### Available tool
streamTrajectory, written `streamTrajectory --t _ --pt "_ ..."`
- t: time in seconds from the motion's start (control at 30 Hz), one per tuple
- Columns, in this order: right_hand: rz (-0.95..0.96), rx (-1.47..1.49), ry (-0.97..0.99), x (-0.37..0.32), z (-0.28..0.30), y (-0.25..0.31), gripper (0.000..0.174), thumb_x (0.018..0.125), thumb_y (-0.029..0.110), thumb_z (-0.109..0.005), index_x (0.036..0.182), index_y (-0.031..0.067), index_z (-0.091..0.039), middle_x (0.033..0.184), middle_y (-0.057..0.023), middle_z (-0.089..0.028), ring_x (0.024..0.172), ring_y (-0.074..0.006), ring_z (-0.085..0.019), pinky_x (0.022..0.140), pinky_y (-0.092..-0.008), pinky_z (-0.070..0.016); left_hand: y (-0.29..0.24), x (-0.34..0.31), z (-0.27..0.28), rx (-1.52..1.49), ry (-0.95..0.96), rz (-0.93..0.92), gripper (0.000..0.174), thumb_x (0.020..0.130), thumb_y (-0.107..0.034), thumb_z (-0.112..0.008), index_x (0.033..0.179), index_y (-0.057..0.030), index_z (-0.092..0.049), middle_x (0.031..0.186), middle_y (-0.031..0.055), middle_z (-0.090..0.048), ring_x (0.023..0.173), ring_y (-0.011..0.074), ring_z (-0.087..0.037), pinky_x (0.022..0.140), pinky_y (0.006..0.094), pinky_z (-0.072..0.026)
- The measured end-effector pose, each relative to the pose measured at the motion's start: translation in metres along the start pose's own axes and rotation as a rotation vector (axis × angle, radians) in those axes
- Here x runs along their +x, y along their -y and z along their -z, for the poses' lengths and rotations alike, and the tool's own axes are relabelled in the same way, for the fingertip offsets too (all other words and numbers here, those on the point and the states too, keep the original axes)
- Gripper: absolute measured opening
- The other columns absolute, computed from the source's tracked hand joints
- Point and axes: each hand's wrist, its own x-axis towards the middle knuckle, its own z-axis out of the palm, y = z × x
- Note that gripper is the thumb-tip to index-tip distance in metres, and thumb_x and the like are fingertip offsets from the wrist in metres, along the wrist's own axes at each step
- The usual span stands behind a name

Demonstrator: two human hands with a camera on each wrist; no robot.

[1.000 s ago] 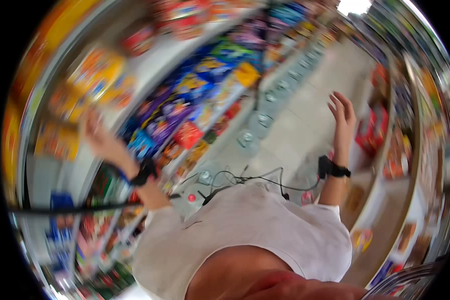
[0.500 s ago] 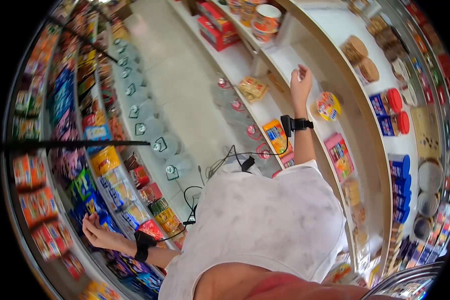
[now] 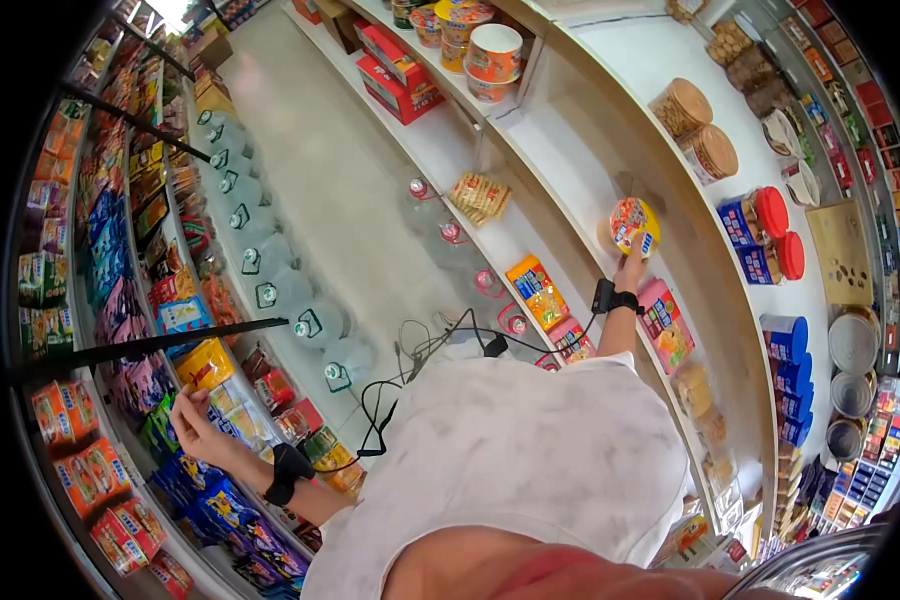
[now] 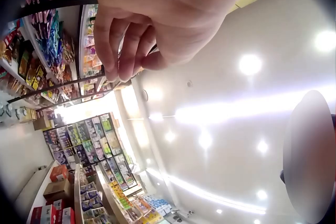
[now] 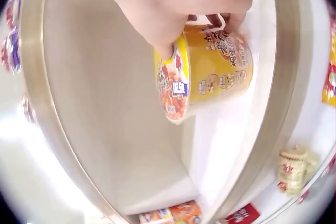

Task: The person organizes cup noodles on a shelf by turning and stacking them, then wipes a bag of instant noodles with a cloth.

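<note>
- On the right-hand shelf (image 3: 570,150), an instant-noodle cup (image 3: 634,222) with a yellow wall and bright printed lid is grasped by the right hand (image 3: 628,268), reached out from the near side.
- Seen from the right wrist, the thumb is set at the lid's rim and the fingers are bent against the cup's side; whether its base is touching the shelf cannot be told.
- Nearer on that shelf, a pink packet (image 3: 667,325) is laid flat; farther off, to the left, stacked orange-and-white noodle cups (image 3: 492,68) are seen.
- On the left, a relaxed left hand (image 3: 202,425) is held near a yellow snack packet (image 3: 205,365), its fingers loosely bent and nothing held.
- For a sound hold, the wall should probably be gripped more than the lid, and lightly, since such cups are easily dented.
- If the cup is moved, it is best kept level and clear of the upper shelf's edge (image 3: 712,240), with the wrist cable (image 3: 560,350) kept off the packets.
</note>
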Motion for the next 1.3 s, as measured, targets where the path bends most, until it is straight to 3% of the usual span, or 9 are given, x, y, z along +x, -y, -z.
streamTrajectory --t 0.17,0.47,0.7,0.83,0.97,1.1,1.13,1.23,1.3 --pt "-0.15 -0.045 0.158 -0.017 -0.009 0.007 0.04 0.093 0.041 -0.073 0.121 0.0176 -0.056 0.093 0.0018 -0.064 0.07 -0.0072 -0.056 0.055 -0.0257 -0.0473 0.004 0.0 0.002 -0.053 -0.025 0.016 0.027 0.104 -0.022 -0.056 0.104 0.0018 -0.068 0.088 0.0081 -0.069 0.081 0.0145 -0.066 0.079 0.0294 -0.0537" --pt "0.611 -0.431 0.439 -0.156 -0.093 0.057 0.054 0.098 0.032 -0.068 0.138 -0.0018 -0.054 0.123 -0.0115 -0.067 0.106 -0.0171 -0.065 0.09 -0.0296 -0.052 0.016 -0.012 0.05 -0.131 0.112 0.066 0.022 0.103 -0.017 -0.058 0.103 0.0018 -0.069 0.085 0.0056 -0.068 0.077 0.0115 -0.063 0.075 0.0255 -0.0511" --pt "-0.065 -0.244 1.108 -0.364 -0.176 0.101 0.041 0.097 0.033 -0.069 0.122 0.0025 -0.06 0.107 -0.0055 -0.07 0.085 -0.0099 -0.069 0.063 -0.0247 -0.0583 0.024 -0.042 0.075 -0.145 0.477 0.11 0.024 0.095 -0.013 -0.068 0.113 0.0018 -0.067 0.104 0.0082 -0.07 0.095 0.0158 -0.066 0.085 0.0296 -0.0513" --pt "-0.531 -0.355 1.548 -0.486 -0.179 0.128 0.04 0.1 0.035 -0.065 0.123 0.0033 -0.057 0.109 -0.0068 -0.071 0.088 -0.0127 -0.071 0.067 -0.0264 -0.0601 0.008 -0.066 0.07 -0.072 0.683 -0.208 0.089 0.078 -0.025 -0.086 0.15 -0.0008 -0.039 0.15 0.0193 -0.042 0.139 0.0271 -0.043 0.11 0.0397 -0.0413" --pt "-0.639 -0.627 1.837 -0.568 -0.158 0.147 0.046 0.103 0.038 -0.057 0.133 0.0029 -0.053 0.116 -0.0055 -0.07 0.098 -0.0129 -0.071 0.081 -0.0292 -0.0604 -0.002 -0.088 0.07 0.042 0.575 -0.301 0.129 0.061 -0.039 -0.096 0.156 0.0026 -0.02 0.157 0.0232 -0.029 0.15 0.0374 -0.024 0.121 0.0449 -0.025" --pt "-0.869 -0.571 2.007 -0.598 -0.151 0.145 0.048 0.106 0.038 -0.052 0.138 0.002 -0.049 0.13 -0.0113 -0.063 0.113 -0.0187 -0.066 0.095 -0.0383 -0.0569 -0.001 -0.097 0.087 0.007 0.289 -0.147 0.118 0.06 -0.035 -0.097 0.15 0.0017 -0.031 0.148 0.0219 -0.042 0.137 0.0332 -0.044 0.111 0.0423 -0.0399" --pt "-0.85 -0.585 2.089 -0.595 -0.155 0.136 0.051 0.107 0.035 -0.05 0.146 0.0032 -0.043 0.138 -0.0141 -0.057 0.123 -0.0217 -0.06 0.103 -0.0443 -0.0501 0.005 -0.098 0.089 -0.061 0.2 -0.124 0.102 0.068 -0.035 -0.093 0.144 0.0054 -0.039 0.136 0.0204 -0.054 0.124 0.0303 -0.057 0.102 0.0394 -0.0483" --pt "-0.057 -0.495 2.404 -0.605 -0.156 0.12 0.059 0.105 0.029 -0.054 0.153 0.0004 -0.033 0.144 -0.0171 -0.052 0.131 -0.026 -0.053 0.109 -0.0437 -0.0445 0.008 -0.098 0.101 -0.459 0.188 0.305 0.092 0.073 -0.031 -0.091 0.142 0.0049 -0.041 0.128 0.0145 -0.06 0.118 0.0207 -0.06 0.1 0.0344 -0.0487" --pt "0.046 -0.47 2.51 -0.613 -0.157 0.117 0.072 0.102 0.023 -0.06 0.158 0.0014 -0.019 0.145 -0.02 -0.05 0.13 -0.0277 -0.053 0.11 -0.0421 -0.0426 0.011 -0.105 0.106 -0.501 0.176 0.398 0.069 0.089 -0.036 -0.077 0.138 0.0038 -0.048 0.125 0.01 -0.062 0.112 0.0145 -0.06 0.097 0.0291 -0.0483"
